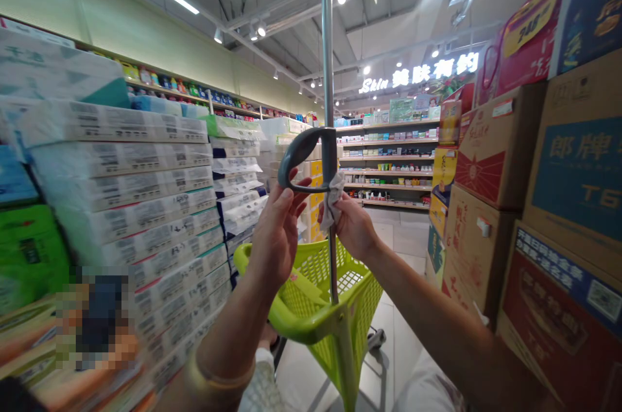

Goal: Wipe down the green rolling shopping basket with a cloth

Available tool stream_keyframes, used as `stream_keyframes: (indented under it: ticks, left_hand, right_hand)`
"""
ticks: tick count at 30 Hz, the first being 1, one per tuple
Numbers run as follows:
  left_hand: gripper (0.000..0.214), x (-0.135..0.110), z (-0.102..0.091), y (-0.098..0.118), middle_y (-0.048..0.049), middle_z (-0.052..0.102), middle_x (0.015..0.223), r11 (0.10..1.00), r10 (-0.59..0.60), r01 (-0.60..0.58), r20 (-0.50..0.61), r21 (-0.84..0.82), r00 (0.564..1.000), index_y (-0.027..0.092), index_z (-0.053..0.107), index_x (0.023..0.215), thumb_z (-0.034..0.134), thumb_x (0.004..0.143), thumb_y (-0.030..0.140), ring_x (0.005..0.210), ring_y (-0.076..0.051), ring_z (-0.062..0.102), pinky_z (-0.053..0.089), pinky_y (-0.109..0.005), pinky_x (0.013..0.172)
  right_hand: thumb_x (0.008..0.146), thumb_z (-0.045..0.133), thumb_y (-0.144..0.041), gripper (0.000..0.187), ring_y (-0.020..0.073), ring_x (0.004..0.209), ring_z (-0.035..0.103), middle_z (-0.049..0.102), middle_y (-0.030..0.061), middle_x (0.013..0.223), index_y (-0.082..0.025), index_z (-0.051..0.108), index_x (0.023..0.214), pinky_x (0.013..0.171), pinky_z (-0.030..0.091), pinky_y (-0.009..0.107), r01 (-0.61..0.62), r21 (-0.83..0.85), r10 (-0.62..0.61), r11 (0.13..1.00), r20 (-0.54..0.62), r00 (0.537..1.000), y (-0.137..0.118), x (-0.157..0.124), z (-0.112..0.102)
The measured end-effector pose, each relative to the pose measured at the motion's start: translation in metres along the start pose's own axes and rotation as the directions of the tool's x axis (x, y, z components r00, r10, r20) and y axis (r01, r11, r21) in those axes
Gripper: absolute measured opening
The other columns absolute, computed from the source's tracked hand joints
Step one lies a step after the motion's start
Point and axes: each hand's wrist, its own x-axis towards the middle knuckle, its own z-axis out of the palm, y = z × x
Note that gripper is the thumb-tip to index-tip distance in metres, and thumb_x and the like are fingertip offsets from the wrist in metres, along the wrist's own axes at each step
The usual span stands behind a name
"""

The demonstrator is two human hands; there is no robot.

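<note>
- Store aisle, head view: white packs [160, 162] stacked left, cartons [493, 146] right; one green basket trolley [304, 329], one metal pole [327, 43], one grey handle [299, 151], one white cloth [334, 205].
- Two hands: left hand [279, 224], fingers parted and loosely curled, at the handle's lower curve, contact unclear.
- Right hand [357, 224] pinches the cloth against the pole, right of the left hand.

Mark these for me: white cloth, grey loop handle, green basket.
White cloth [335, 189]: head view, on its crumpled upper part, against the pole [327, 43].
Grey loop handle [297, 151]: head view, on the thick upper-left part of the loop.
Green basket [297, 329]: head view, on its near rim.
</note>
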Motion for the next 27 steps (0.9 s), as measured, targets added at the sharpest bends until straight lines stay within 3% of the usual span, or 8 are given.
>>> stream_keyframes:
  ticks: [5, 12, 19, 24, 27]
  left_hand:
    - [0.052, -0.03, -0.011, -0.045, -0.0042, 0.057, 0.128, 0.987, -0.113, 0.117, -0.044, 0.108, 0.993, 0.028, 0.051, 0.126, 0.064, 0.075, 0.035, 0.128, -0.024, 0.045, 0.036, -0.037, 0.104]
    - [0.052, -0.065, -0.035, -0.094, -0.0076, 0.056, 0.126, 0.93, -0.187, 0.212, -0.11, 0.299, 0.976, 0.024, 0.053, 0.124, 0.064, 0.074, 0.029, 0.12, -0.024, 0.049, 0.036, -0.038, 0.104]
    - [0.04, -0.072, -0.038, -0.099, -0.0063, 0.066, 0.11, 0.88, -0.319, 0.292, 0.012, 0.376, 0.948, 0.021, 0.063, 0.107, 0.061, 0.068, 0.015, 0.109, -0.024, 0.057, 0.035, -0.04, 0.104]
    - [0.043, -0.072, -0.039, -0.097, -0.0041, 0.069, 0.1, 0.869, -0.342, 0.295, 0.049, 0.398, 0.939, 0.023, 0.065, 0.104, 0.058, 0.064, 0.01, 0.105, -0.023, 0.059, 0.036, -0.04, 0.105]
    - [0.045, -0.072, -0.043, -0.1, -0.0042, 0.069, 0.101, 0.875, -0.325, 0.277, 0.057, 0.396, 0.944, 0.023, 0.064, 0.104, 0.054, 0.063, 0.008, 0.104, -0.022, 0.06, 0.038, -0.04, 0.104]
  right_hand:
    - [0.079, 0.058, -0.033, 0.018, 0.0127, 0.068, 0.054, 0.059, -0.002, 0.077, -0.022, 0.059, 0.093, 0.065, 0.046, 0.024, -0.014, -0.135, 0.013, 0.991, -0.013, 1.0, 0.036, -0.041, -0.015]
    - [0.087, 0.053, -0.038, 0.031, 0.0219, 0.105, 0.054, 0.062, 0.0033, 0.103, -0.026, 0.057, 0.116, 0.094, 0.044, 0.037, -0.021, -0.427, 0.017, 0.904, -0.012, 1.0, 0.089, -0.105, -0.043]
    - [0.087, 0.054, -0.03, 0.041, 0.0262, 0.119, 0.049, 0.056, 0.0036, 0.129, -0.031, 0.053, 0.127, 0.107, 0.032, 0.048, 0.026, -0.72, -0.064, 0.693, -0.026, 0.998, 0.119, -0.148, -0.083]
    - [0.082, 0.058, -0.033, 0.031, 0.0259, 0.108, 0.056, 0.064, 0.0039, 0.113, -0.028, 0.06, 0.112, 0.1, 0.039, 0.045, -0.096, -0.709, -0.087, 0.699, -0.217, 0.972, 0.119, -0.137, -0.107]
    - [0.082, 0.059, -0.034, 0.035, 0.0233, 0.09, 0.06, 0.066, 0.0029, 0.096, -0.026, 0.055, 0.116, 0.083, 0.047, 0.037, -0.16, -0.64, -0.092, 0.752, -0.341, 0.935, 0.109, -0.129, -0.107]
